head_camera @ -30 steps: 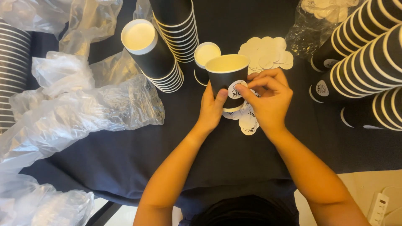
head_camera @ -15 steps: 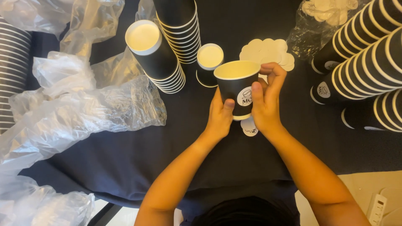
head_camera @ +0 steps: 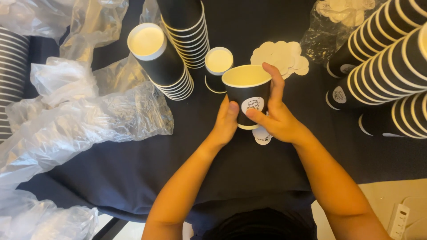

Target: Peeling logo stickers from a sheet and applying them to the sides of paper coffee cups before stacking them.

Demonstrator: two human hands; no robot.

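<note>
A black paper cup (head_camera: 247,91) with a pale inside stands upright at the table's middle, held between both hands. My left hand (head_camera: 226,123) wraps its left side, thumb on the wall. My right hand (head_camera: 276,116) grips the right side, and its thumb presses a round white sticker (head_camera: 252,105) on the cup's front. Another round white sticker (head_camera: 262,136) lies on the dark cloth just below my right hand. A pile of round white stickers (head_camera: 281,55) lies behind the cup.
Stacks of black cups lean at the left of centre (head_camera: 165,66), at the back (head_camera: 187,31) and on the right (head_camera: 382,58). A single cup (head_camera: 218,66) stands behind the held one. Crumpled clear plastic wrap (head_camera: 80,124) covers the left side. A white power strip (head_camera: 398,222) lies at the lower right.
The cup has been lifted and turned upright toward me with the sticker now stuck on its front. My right thumb has moved onto the sticker.
</note>
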